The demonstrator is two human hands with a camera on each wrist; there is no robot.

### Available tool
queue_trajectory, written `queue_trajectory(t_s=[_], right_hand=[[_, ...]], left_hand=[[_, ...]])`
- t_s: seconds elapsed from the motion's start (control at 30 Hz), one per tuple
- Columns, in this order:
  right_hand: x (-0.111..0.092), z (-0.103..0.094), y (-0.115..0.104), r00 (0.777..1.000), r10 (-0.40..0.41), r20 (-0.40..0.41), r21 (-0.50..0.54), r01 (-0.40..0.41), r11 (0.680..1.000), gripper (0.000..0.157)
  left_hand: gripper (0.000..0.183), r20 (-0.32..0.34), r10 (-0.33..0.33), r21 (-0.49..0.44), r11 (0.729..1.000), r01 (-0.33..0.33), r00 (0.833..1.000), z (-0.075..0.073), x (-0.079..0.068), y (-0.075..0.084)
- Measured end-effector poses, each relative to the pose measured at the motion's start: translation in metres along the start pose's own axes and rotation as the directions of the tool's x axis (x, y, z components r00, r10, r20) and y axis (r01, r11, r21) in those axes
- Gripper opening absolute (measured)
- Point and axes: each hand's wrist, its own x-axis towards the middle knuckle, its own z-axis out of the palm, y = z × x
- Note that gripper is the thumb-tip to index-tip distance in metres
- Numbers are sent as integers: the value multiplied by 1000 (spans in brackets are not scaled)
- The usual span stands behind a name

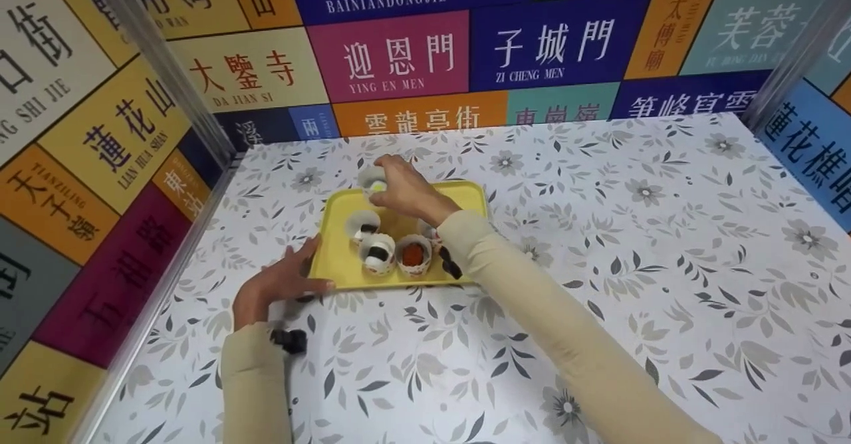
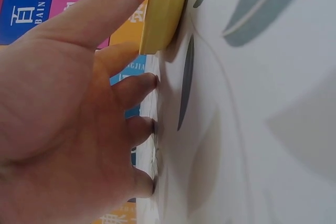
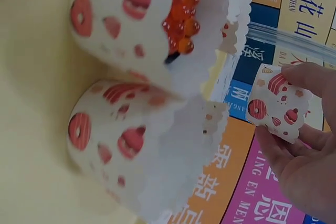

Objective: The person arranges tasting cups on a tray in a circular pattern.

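My right hand (image 1: pixel 405 188) pinches a white paper cupcake cup (image 3: pixel 275 103) printed with pink and red sweets, above the far left part of a yellow tray (image 1: pixel 339 271). Something yellow-green and white shows inside that cup in the head view. My left hand (image 1: pixel 279 281) is at the tray's near left corner, thumb along the near edge and fingers by the left side. On the tray stand a cup (image 1: pixel 377 268) holding a white piece with a black band, a cup of orange-red roe (image 1: pixel 413 254), and a cup (image 1: pixel 361 220) with something dark inside. My right wrist partly hides another cup.
The tray lies on a table (image 1: pixel 638 298) with a white leaf-and-flower cover. Panels with colourful place-name signs (image 1: pixel 392 55) rise behind the table and along both sides. A small black device (image 1: pixel 289 341) is strapped at my left wrist.
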Motion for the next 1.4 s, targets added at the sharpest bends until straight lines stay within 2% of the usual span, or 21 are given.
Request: queue_trajectory(t_s=[0.27,0.5,0.63,0.8,0.97,1.27,1.4], right_hand=[[10,9,-2,999,10,-36,22,-10,1000,65],[15,18,1,999,52,8,13,-52,999,63],[16,19,1,1000,26,3,11,-26,1000,64],[15,22,1,1000,-5,0,-17,5,1000,66],[13,26,3,1000,1,10,-38,-1,999,66],[13,29,8,999,29,15,-104,-28,994,64],[13,28,8,997,62,34,-104,-59,993,65]], left_hand=[[114,-5,6,-3,1000,-6,1000,1,2,2],[113,5,-5,5,1000,5,1000,1,1,-1],[113,-1,3,7,1000,-3,1000,0,0,0],[113,3,15,14,1000,-15,1000,0,0,0],[113,6,-6,0,1000,6,1000,2,1,-1],[114,7,-29,-1,1000,29,1000,2,1,-1],[114,5,-29,-2,1000,29,1000,2,1,0]])
